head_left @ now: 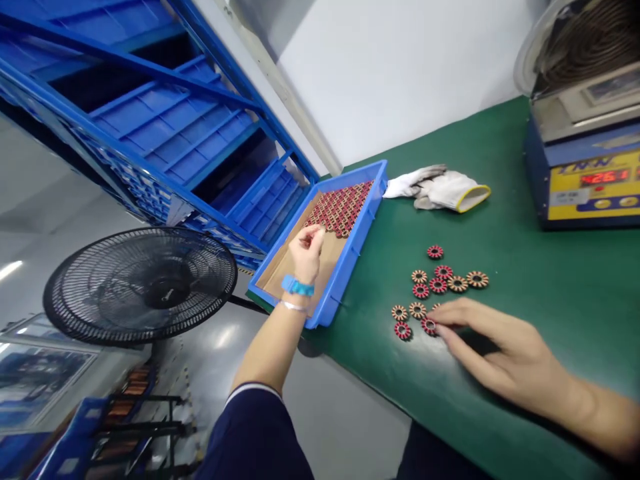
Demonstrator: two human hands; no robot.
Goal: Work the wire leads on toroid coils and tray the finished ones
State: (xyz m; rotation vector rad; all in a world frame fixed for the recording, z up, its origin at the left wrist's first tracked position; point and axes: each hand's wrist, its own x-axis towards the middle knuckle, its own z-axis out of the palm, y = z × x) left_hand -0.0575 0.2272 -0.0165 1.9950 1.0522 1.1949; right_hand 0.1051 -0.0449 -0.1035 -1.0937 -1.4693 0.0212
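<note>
My left hand, with a blue watch band at the wrist, is over the blue tray. Its fingers are curled together near the front edge of the packed stator cores; whatever they hold, if anything, is hidden. On the green table, my right hand has its thumb and fingertips closed at a red-faced stator core. Around it lie several loose cores, among them a red one and a tan one. Part of another core is covered by my right fingers.
White gloves with a yellow cuff lie behind the loose cores. A blue and yellow machine with a red digital display stands at the right. A blue rack and a black fan are at the left, beyond the table edge.
</note>
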